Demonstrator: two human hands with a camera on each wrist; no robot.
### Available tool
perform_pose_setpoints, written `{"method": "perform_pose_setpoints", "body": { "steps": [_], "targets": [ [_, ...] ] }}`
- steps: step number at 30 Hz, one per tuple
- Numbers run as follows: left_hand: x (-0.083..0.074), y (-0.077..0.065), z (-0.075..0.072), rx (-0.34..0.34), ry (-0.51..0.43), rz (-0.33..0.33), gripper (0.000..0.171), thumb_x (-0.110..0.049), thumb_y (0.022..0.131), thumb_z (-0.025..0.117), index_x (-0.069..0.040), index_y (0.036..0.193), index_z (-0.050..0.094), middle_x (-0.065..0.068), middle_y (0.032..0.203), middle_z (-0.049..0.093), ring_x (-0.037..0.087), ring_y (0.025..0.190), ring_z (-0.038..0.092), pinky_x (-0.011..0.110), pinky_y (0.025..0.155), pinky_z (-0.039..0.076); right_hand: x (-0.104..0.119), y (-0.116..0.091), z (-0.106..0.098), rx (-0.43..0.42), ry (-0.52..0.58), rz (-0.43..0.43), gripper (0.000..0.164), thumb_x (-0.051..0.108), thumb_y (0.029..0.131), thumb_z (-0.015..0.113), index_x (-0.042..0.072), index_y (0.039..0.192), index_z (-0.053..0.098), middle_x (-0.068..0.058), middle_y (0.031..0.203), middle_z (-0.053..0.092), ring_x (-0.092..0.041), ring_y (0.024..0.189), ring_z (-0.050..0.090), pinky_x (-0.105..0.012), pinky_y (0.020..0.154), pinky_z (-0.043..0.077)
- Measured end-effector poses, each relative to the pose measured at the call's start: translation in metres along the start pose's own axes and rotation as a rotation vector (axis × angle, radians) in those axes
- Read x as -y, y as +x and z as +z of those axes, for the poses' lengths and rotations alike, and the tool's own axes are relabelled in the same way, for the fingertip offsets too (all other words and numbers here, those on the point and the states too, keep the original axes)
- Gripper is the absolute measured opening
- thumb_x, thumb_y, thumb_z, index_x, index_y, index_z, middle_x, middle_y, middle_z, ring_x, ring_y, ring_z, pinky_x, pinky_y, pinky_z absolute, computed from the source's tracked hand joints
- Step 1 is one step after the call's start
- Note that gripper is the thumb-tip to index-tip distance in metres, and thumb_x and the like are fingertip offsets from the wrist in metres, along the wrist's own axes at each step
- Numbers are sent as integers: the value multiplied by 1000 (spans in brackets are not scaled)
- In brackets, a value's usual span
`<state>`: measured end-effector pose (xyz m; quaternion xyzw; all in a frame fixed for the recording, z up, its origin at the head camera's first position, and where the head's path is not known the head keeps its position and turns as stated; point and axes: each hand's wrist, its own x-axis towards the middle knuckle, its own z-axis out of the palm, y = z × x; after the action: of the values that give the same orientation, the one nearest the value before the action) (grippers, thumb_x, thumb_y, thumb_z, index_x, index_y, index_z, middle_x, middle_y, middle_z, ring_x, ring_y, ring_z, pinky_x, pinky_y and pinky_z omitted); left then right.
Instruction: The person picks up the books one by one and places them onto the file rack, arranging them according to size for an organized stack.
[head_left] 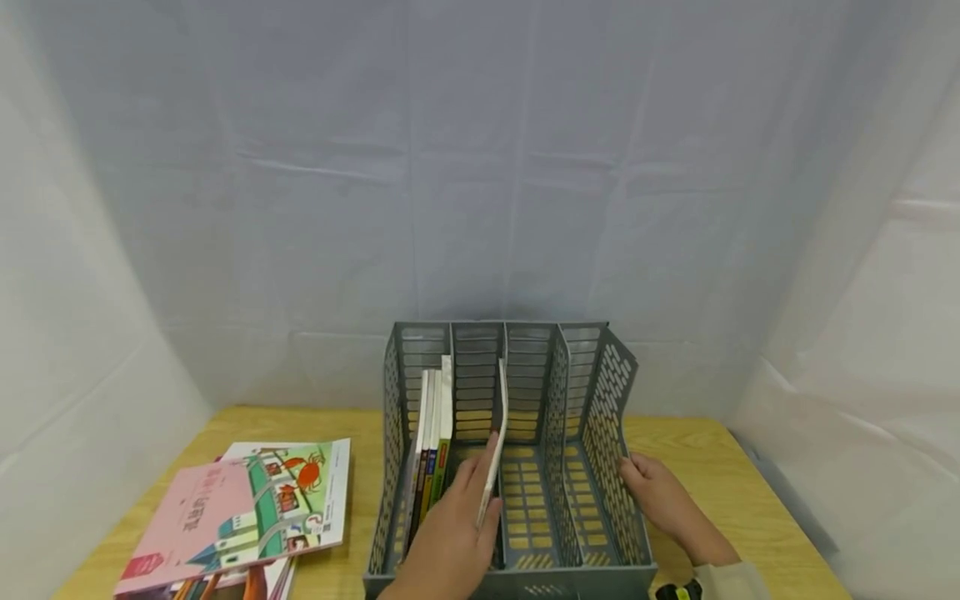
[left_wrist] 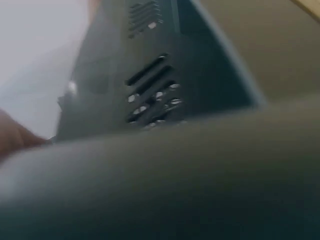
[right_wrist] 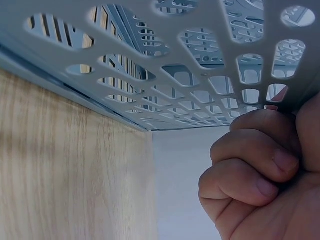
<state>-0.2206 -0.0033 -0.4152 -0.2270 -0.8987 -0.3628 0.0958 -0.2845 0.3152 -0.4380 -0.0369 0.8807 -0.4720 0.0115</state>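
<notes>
A grey plastic file organizer (head_left: 577,577) with slotted walls stands on the table. My left hand (head_left: 453,533) reaches into its second compartment from the left and holds a thin book (head_left: 500,417) upright, between thumb and fingers, near the divider on that compartment's right side. Several thin books (head_left: 432,425) stand in the leftmost compartment. On the organizer's right outer wall, my right hand (head_left: 663,500) grips the edge; in the right wrist view its fingers (right_wrist: 250,150) are curled beside the perforated wall. The left wrist view is blurred, mostly filled by the grey organizer (left_wrist: 100,105).
Left of the organizer, a loose pile of picture books lies on the wooden table (head_left: 360,517), a pink-covered book (head_left: 202,508) on top. White sheeting (head_left: 480,167) hangs behind and on both sides. A dark wristband (head_left: 678,591) shows near the right sleeve.
</notes>
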Motion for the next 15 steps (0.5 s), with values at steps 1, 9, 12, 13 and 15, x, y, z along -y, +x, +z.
{"method": "perform_pose_setpoints", "body": {
  "steps": [1,9,12,13,15],
  "targets": [
    [1,1,1,27,1,-4,74,-23,110,52,-32,168,8,15,144,50,12,78,59,28,57,43,0,0,0,-1,-2,-2,40,28,113,42,9,78,44,0,63,39,-13,54,30,-29,53,34],
    [-1,2,-9,95,40,-49,78,-27,103,62,-25,167,18,16,138,58,9,60,50,29,49,39,0,-1,-1,14,34,-17,41,29,113,41,9,77,42,0,62,37,-13,53,29,-29,52,34],
    [-5,-3,-16,148,55,-95,75,-27,98,65,-20,164,30,5,99,67,11,58,42,29,47,33,0,0,-1,24,38,-18,41,28,113,41,9,77,42,0,63,38,-12,54,29,-28,53,34],
    [-6,-5,-18,174,52,-111,73,-27,97,65,-18,163,33,0,85,65,10,56,39,29,46,30,0,0,-1,27,36,-16,41,28,113,41,9,77,42,0,63,38,-13,54,29,-28,53,34],
    [-7,-8,-19,219,25,-130,72,-27,97,65,-13,161,36,-6,61,53,9,46,29,27,42,24,0,0,-2,24,34,-11,41,29,113,41,9,77,41,0,63,37,-13,54,29,-28,53,34]
  ]
}}
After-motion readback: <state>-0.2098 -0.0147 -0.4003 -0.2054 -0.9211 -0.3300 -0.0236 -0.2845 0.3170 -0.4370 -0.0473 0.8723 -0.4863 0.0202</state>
